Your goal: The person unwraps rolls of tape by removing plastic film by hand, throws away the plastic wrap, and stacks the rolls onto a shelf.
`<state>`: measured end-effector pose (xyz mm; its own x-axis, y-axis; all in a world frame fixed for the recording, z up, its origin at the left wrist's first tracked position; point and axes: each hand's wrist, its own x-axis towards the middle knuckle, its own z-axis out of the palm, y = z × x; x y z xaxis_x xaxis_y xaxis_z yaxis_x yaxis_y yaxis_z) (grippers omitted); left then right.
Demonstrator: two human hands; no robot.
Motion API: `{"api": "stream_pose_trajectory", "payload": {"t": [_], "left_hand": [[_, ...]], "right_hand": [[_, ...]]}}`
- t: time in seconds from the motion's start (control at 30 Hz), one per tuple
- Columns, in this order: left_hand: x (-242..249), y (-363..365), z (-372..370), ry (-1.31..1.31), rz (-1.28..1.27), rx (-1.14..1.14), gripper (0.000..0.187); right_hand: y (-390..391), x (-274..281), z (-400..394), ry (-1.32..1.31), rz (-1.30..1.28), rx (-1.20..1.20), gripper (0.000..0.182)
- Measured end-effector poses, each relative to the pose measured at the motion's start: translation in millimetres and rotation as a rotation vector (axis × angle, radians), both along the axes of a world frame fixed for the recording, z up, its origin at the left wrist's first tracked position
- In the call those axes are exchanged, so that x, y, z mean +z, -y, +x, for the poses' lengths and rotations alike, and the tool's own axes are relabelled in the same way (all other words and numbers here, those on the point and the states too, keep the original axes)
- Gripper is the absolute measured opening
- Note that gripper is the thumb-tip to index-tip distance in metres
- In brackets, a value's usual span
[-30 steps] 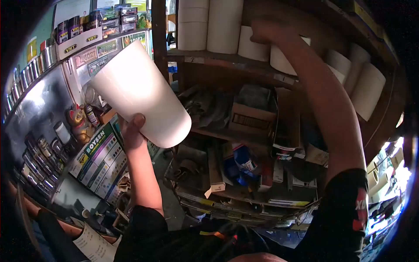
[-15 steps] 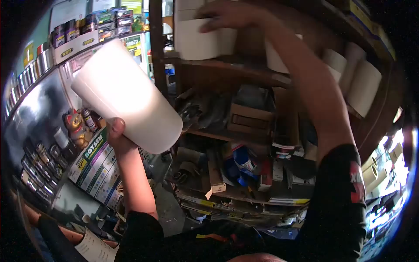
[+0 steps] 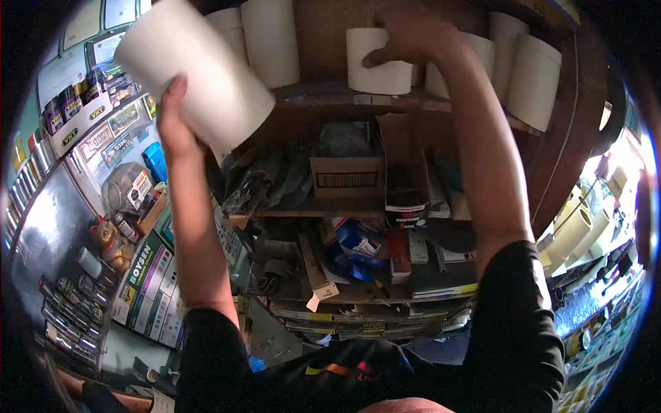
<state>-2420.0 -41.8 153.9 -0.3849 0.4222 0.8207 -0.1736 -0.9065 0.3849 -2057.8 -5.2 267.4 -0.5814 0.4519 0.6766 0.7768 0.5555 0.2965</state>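
My left hand (image 3: 177, 124) grips a large white paper-like roll (image 3: 196, 69), tilted and held up at the upper left, with the thumb across its near side. My right hand (image 3: 413, 38) is raised to the upper shelf (image 3: 317, 89). Its thumb lies in front of a smaller white roll (image 3: 380, 74) standing there; the other fingers are blurred near the roll's top, apart from the thumb. Whether the hand touches this roll is not clear. More white rolls (image 3: 270, 45) stand to the left, and others (image 3: 536, 79) lean at the right.
Below are shelves with an open cardboard box (image 3: 348, 175), plastic bags (image 3: 268, 182) and a blue package (image 3: 358, 241). A colour chart board (image 3: 148, 286) and cans (image 3: 72, 313) line the left side. Several cream rolls (image 3: 573, 227) are at the right. Another person's arm (image 3: 117, 399) shows at the lower left.
The view has shifted and shows more of the upper shelf. My right hand has moved rightward along the shelf to another white roll. My left hand still holds the large roll, now higher.
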Motion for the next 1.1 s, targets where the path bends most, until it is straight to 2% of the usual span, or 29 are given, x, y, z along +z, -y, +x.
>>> {"api": "stream_pose_trajectory", "payload": {"t": [0.03, 0.07, 0.13, 0.23, 0.27, 0.33, 0.37, 0.43, 0.47, 0.5, 0.57, 0.67, 0.77, 0.83, 0.93, 0.97, 1.03, 1.1], "left_hand": [[12.4, -4.9, 21.1, -0.035, -0.017, 0.011, 0.051], [23.3, -12.6, 44.5, -0.069, -0.032, 0.02, 0.052], [37.1, -49.8, 66.5, -0.252, -0.161, 0.156, 0.07], [50.8, -86.7, 118.5, -0.422, -0.136, 0.712, 0.1], [55.0, -90.7, 131.6, -0.481, -0.132, 0.898, 0.111], [61.3, -89.5, 152.5, -0.547, -0.21, 0.556, 0.114], [65.6, -89.5, 159.7, -0.576, -0.245, 0.38, 0.116], [66.3, -108.7, 159.9, -0.632, -0.205, 0.743, 0.122], [64.0, -123.3, 156.0, -0.652, -0.184, 0.931, 0.124], [60.5, -138.6, 150.4, -0.676, -0.356, 1.027, 0.131], [46.3, -117.2, 140.7, -0.898, -0.379, 1.052, 0.134], [46.1, -120.6, 129.5, -1.077, -0.36, 1.042, 0.133], [46.2, -132.3, 138.4, -1.145, -0.383, 1.152, 0.125], [46.5, -145.7, 146.9, -1.187, -0.456, 1.23, 0.117], [43.3, -76.1, 182.3, -1.151, -0.301, 1.446, 0.092], [46.5, -82.3, 191.6, -1.207, -0.244, 1.319, 0.084], [55.9, -102.9, 207.7, -1.301, -0.142, 1.061, 0.07], [59.4, -150.4, 225.7, -1.653, -0.221, 0.883, 0.062]], "right_hand": [[-6.9, 6.7, 8.3, 0.067, -0.156, -0.201, 0.075], [-11.6, 4.0, 22.4, -0.017, -0.184, -0.095, 0.074], [-19.2, 6.6, 43.1, -0.177, -0.211, 0.127, 0.073], [31.4, 23.7, 45.2, -0.451, -0.409, 0.08, 0.075], [-0.4, 26.2, 49.6, -0.413, -0.251, 0.118, 0.075], [-90.4, 30.8, 67.1, -0.339, 0.065, 0.169, 0.075], [-83.0, 31.6, 61.9, -0.276, 0.049, 0.062, 0.076], [-72.4, 35.0, 42.0, -0.153, 0.023, -0.143, 0.078], [-76.0, 38.4, 40.8, -0.163, -0.041, -0.128, 0.079], [-83.6, 38.9, 38.0, -0.169, -0.105, -0.11, 0.08], [-95.8, 31.2, 32.5, -0.174, -0.033, -0.107, 0.083], [-119.4, 31.8, 36.2, -0.18, 0.019, 0.026, 0.082], [-136.4, 39.9, 31.1, -0.135, -0.134, -0.126, 0.077], [-136.6, 33.9, 40.4, -0.199, -0.013, -0.029, 0.073], [-116.4, 38.3, 51.7, -0.367, 0.053, 0.124, 0.075], [-107.0, 42.7, 58.2, -0.438, 0.06, 0.172, 0.077], [-93.1, 53.3, 67.0, -0.541, -0.017, 0.028, 0.078], [-91.6, 58.1, 63.7, -0.592, -0.054, -0.037, 0.077]]}}
